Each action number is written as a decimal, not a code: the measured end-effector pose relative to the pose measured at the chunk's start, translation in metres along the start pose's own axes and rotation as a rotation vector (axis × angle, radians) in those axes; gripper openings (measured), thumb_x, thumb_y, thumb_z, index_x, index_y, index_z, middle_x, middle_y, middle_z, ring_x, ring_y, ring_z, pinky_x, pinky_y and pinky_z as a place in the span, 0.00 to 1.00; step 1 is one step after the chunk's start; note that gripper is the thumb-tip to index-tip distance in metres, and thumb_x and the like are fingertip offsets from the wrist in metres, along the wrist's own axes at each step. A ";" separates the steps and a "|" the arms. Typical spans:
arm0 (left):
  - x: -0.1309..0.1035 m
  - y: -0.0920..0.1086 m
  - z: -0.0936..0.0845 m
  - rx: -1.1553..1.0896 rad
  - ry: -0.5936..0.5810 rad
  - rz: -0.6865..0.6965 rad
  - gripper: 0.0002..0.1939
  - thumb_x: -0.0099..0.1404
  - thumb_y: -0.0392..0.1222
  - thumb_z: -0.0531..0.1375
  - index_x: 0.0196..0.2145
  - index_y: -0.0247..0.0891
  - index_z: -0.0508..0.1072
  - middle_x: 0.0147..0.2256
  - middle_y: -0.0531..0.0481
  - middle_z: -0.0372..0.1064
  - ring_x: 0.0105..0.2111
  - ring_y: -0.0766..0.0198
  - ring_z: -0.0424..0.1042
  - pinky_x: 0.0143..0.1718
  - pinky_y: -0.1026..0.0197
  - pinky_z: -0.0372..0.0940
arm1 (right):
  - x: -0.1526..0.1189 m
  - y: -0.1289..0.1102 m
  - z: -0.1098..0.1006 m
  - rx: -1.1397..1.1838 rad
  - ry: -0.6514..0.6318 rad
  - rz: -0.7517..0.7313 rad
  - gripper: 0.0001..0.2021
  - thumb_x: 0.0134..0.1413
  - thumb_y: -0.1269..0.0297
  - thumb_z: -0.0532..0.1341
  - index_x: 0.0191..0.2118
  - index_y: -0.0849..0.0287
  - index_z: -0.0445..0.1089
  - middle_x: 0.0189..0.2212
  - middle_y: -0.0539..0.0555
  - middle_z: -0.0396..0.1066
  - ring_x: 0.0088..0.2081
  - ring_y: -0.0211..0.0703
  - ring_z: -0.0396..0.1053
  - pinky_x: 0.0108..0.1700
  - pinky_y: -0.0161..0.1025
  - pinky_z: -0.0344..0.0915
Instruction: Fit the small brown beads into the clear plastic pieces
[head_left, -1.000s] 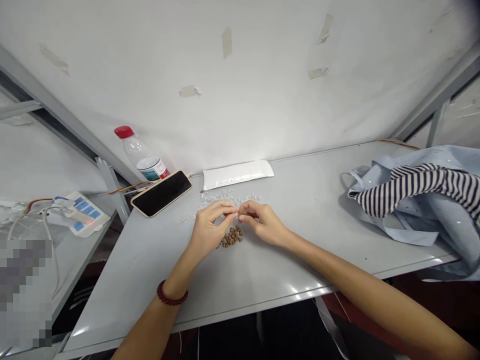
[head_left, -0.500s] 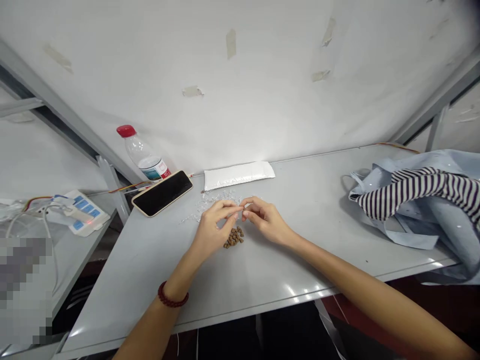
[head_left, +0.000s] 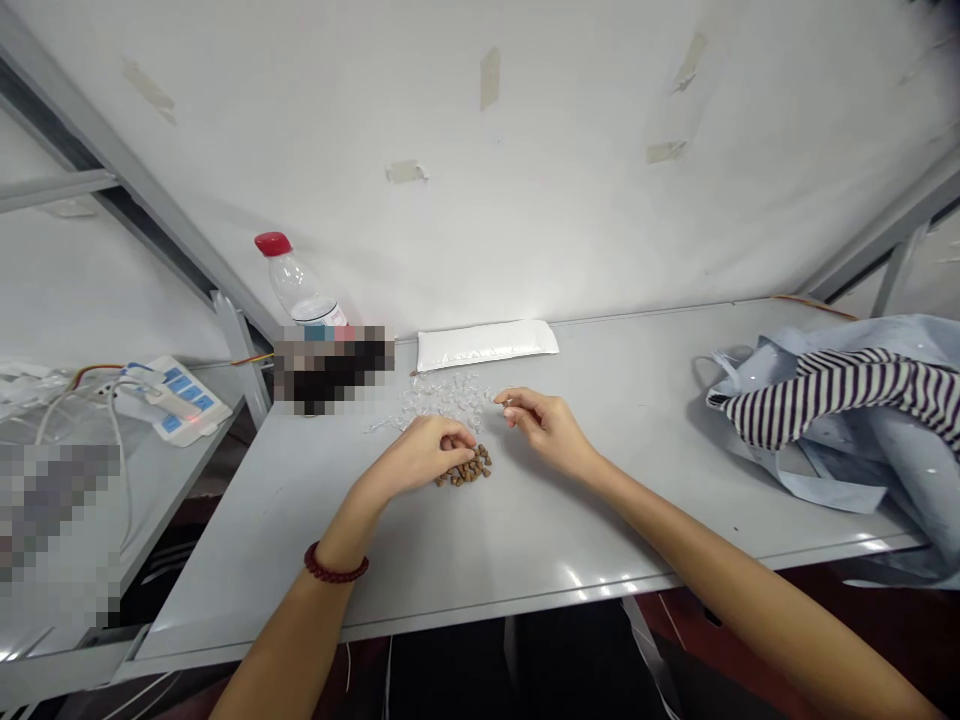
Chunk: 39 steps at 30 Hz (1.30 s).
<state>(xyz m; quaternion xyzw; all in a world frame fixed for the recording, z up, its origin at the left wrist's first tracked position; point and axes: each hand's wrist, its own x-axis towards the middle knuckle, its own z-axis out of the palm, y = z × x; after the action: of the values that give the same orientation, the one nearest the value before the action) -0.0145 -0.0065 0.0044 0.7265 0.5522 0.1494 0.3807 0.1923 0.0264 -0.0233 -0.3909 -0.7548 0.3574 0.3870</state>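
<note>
A small pile of brown, kibble-like pellets [head_left: 466, 472] lies on the grey table. My left hand [head_left: 424, 455] reaches over its upper left side, thumb and forefinger curled together at the pellets. What those fingertips hold, if anything, is hidden. To the right and slightly farther back, my right hand [head_left: 551, 428] is raised a little, its fingers in a pinch. A small brown piece [head_left: 507, 403], looking like one of the pellets, shows at its fingertips. Behind the pile, many small clear plastic pieces [head_left: 450, 398] are scattered, close to both hands.
A white padded packet [head_left: 487, 345] lies by the wall. At the back left stands a red-capped bottle [head_left: 296, 285], with a pixelated dark object [head_left: 337, 372] before it. A power strip [head_left: 184, 400] sits farther left. Blue cloth with a striped strap [head_left: 840, 390] covers the right end.
My hands have parted from where their fingertips met. The left has come down onto the pellets; the right has drawn back with a small brown piece. The view has shifted slightly.
</note>
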 end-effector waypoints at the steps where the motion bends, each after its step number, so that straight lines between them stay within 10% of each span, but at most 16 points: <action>1: 0.000 0.000 0.000 -0.011 -0.020 -0.008 0.12 0.57 0.43 0.58 0.34 0.38 0.79 0.29 0.48 0.76 0.23 0.63 0.70 0.24 0.63 0.63 | 0.000 0.001 0.000 -0.038 0.004 -0.036 0.12 0.58 0.70 0.51 0.43 0.60 0.69 0.25 0.50 0.69 0.25 0.36 0.64 0.30 0.36 0.61; 12: 0.000 0.008 0.005 0.002 0.025 -0.007 0.11 0.56 0.41 0.56 0.29 0.36 0.77 0.25 0.49 0.74 0.24 0.64 0.70 0.26 0.63 0.62 | 0.002 0.014 0.009 -0.593 -0.135 -0.342 0.09 0.60 0.68 0.57 0.44 0.63 0.71 0.32 0.58 0.74 0.34 0.46 0.69 0.35 0.39 0.64; 39: 0.009 -0.005 -0.004 -0.209 0.305 -0.047 0.09 0.55 0.44 0.62 0.31 0.37 0.76 0.32 0.48 0.76 0.35 0.58 0.73 0.37 0.58 0.66 | 0.023 -0.001 0.004 -0.562 -0.398 -0.358 0.17 0.53 0.80 0.52 0.39 0.60 0.76 0.40 0.59 0.72 0.38 0.44 0.65 0.40 0.41 0.61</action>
<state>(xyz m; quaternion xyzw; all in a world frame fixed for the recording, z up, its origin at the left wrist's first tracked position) -0.0177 0.0043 0.0018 0.6388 0.6017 0.3057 0.3694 0.1800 0.0447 -0.0173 -0.2669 -0.9398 0.1325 0.1671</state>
